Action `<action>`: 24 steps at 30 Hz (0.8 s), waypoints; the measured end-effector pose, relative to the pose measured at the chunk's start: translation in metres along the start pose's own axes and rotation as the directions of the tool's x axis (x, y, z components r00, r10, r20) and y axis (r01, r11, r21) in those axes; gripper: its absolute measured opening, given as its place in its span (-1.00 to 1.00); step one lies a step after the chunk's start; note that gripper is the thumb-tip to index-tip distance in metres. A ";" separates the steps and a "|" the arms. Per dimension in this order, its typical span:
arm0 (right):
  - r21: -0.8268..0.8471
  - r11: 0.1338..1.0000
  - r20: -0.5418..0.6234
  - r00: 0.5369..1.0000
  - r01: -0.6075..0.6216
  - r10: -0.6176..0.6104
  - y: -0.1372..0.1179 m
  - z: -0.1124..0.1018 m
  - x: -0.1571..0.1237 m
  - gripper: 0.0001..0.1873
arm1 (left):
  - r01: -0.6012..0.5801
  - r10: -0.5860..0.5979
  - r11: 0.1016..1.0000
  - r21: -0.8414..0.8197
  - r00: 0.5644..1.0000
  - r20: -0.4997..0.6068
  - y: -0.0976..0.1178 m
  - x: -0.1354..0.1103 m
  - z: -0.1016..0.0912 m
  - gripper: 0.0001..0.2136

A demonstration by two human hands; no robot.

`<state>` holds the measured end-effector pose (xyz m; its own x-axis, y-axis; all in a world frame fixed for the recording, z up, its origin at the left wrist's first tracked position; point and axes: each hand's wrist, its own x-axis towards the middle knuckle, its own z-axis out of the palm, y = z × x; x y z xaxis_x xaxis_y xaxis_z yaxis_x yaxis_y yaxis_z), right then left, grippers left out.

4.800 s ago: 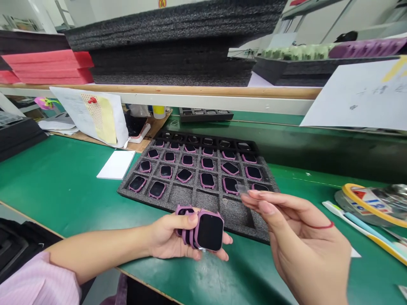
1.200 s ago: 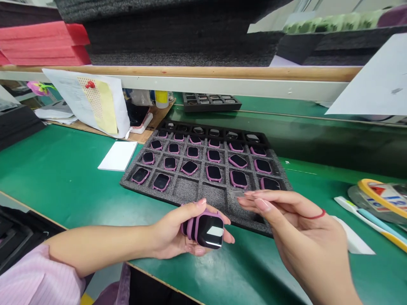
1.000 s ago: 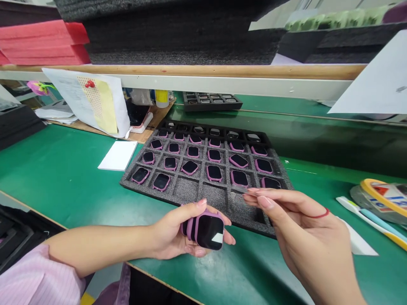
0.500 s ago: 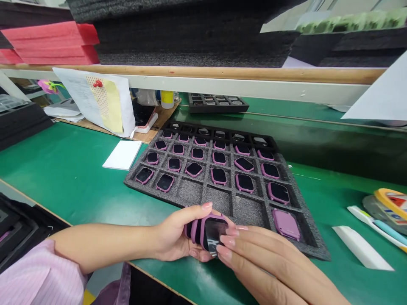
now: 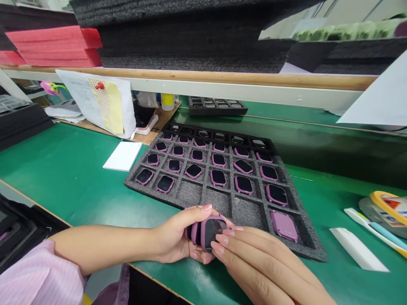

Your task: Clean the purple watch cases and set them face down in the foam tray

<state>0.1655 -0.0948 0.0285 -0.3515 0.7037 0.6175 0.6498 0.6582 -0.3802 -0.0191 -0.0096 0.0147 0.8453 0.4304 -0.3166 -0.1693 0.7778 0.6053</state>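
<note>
My left hand (image 5: 178, 235) is closed around a short stack of purple-framed smartwatch bodies (image 5: 194, 233), its thumb along the top and fingertips showing underneath. The front smartwatch (image 5: 210, 233) faces me with its dark screen. My right hand (image 5: 251, 258) has its fingers together, their tips on the right side of that screen; its thumb is hidden. Just beyond my hands lies a black foam tray (image 5: 187, 191) divided into compartments. Many hold similar watch bodies, mostly screen up. One watch body (image 5: 284, 225) at the near right shows its purple back.
To the right are a white wedge-shaped block (image 5: 359, 249), a toothbrush (image 5: 375, 228) and a yellow-rimmed container (image 5: 386, 212). A white pad (image 5: 123, 155) lies left of the tray. A shelf edge (image 5: 222, 84) crosses above, carrying black foam stacks (image 5: 190, 46). Another tray (image 5: 218, 111) sits behind.
My right fingertips have shifted slightly left and down over the front watch's screen. My left hand keeps the stack in nearly the same place. The view has moved a little.
</note>
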 end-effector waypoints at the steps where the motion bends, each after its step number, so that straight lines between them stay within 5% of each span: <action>1: -0.030 0.998 -0.009 0.999 0.049 -0.049 0.003 0.001 0.001 -0.60 | -0.024 0.024 1.000 0.014 1.000 -0.016 0.000 0.000 0.001 -0.51; 5: -0.134 0.975 -0.104 0.976 0.179 -0.193 0.011 0.011 0.005 -0.62 | -0.134 0.141 0.985 0.108 0.988 -0.061 -0.004 0.000 0.001 -0.44; 9: 0.004 1.000 -0.129 0.992 0.002 -0.002 0.008 0.025 0.006 -0.43 | -0.177 0.190 0.968 0.178 0.980 -0.062 -0.008 0.000 0.000 -0.45; 16: 0.250 0.930 -0.053 0.955 -0.270 0.292 0.008 0.019 0.011 -0.49 | -0.164 0.165 0.985 0.056 0.986 -0.025 -0.006 0.003 0.001 -0.54; 24: 0.237 0.944 0.020 0.972 -0.230 0.232 0.012 0.018 0.010 -0.39 | -0.047 0.048 0.999 0.027 0.998 -0.040 -0.002 0.002 -0.001 -0.43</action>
<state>0.1573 -0.0754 0.0178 -0.2040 0.8425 0.4987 0.5349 0.5225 -0.6640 -0.0172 -0.0099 0.0119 0.8155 0.4850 -0.3159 -0.1948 0.7439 0.6392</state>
